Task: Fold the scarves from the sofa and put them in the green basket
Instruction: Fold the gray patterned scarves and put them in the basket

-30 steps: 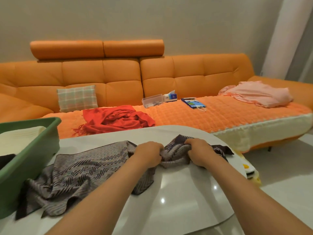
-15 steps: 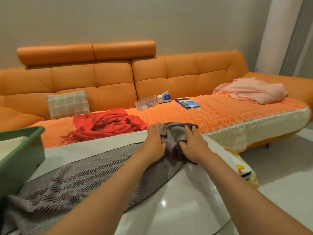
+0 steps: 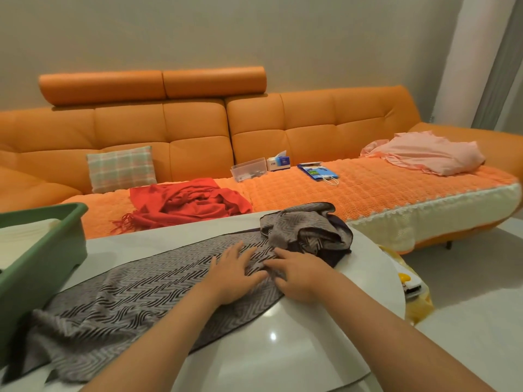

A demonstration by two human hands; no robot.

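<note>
1. Judging by the flat palms, the step in hand is smoothing the grey scarf (image 3: 135, 295) before its first fold. The scarf lies across the white bench (image 3: 283, 349), running from near left beside the green basket (image 3: 56, 215) to far right, where its end sits in a bunched heap.
2. The left grip (image 3: 235, 274) and right grip (image 3: 300, 275) are both released. Their fingers are straight and spread, the palms press the cloth side by side, and neither grasps anything.
3. To do it well, one palm should anchor the middle while the other sweeps outward. The heaped end needs drawing out straight and the long edges squaring up before any fold.
4. The scarf looks thin, soft and woven, with a grey-and-dark zigzag and a dark border, and it creases readily. The bench top is glossy and probably slick, so pressing down should serve better than dragging.
5. A red scarf (image 3: 192, 205) with a fringe lies crumpled on the sofa (image 3: 198, 131), on its quilted orange cover. The basket looks like smooth, rigid plastic, with something pale already inside.
</note>
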